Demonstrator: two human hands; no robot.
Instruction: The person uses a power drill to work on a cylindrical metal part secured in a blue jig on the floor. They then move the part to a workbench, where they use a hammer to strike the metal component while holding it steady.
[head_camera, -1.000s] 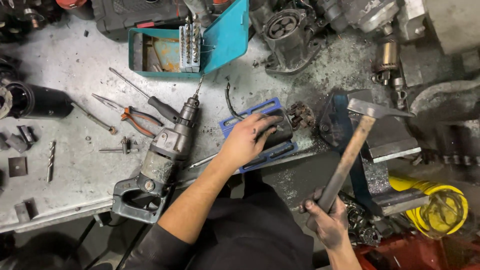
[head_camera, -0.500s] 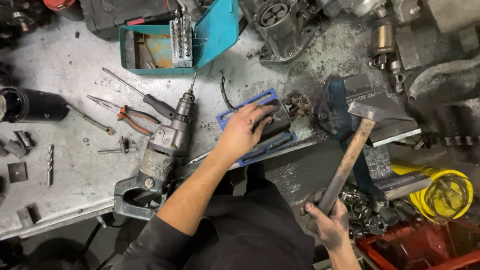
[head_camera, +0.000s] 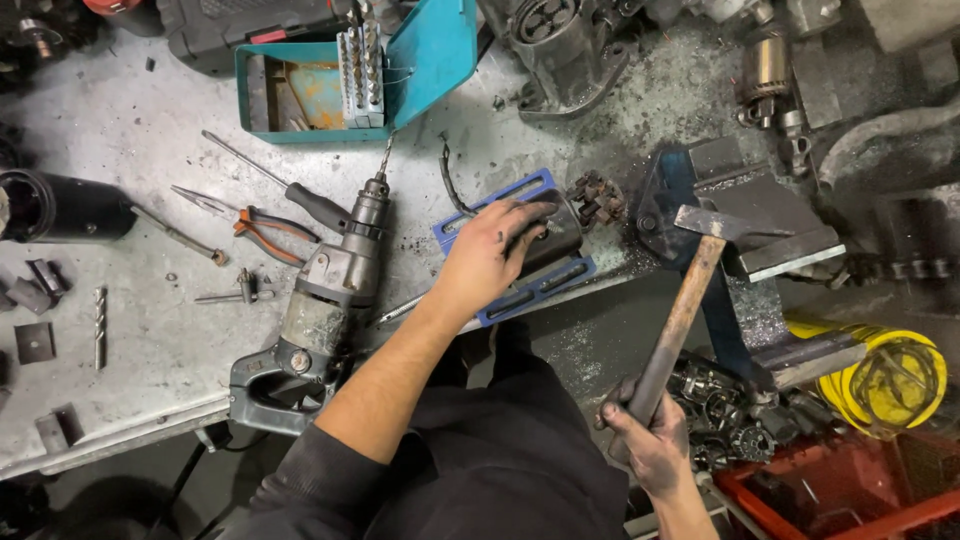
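The left hand (head_camera: 490, 255) lies flat, fingers spread, on a dark blocky part (head_camera: 548, 240) in a blue slotted frame (head_camera: 500, 200) at the gritty metal table's (head_camera: 130, 330) front edge. The right hand (head_camera: 645, 440) grips a wooden-handled hammer (head_camera: 680, 320)

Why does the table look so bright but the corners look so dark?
Head view: light falls on the pale metal workbench, so the electric drill and left hand look sharp; the edges sit in shadow, especially bottom left; the right hand with the hammer is dimmer.

Drill (head_camera: 325, 300) beside, vise (head_camera: 745, 230) opposite
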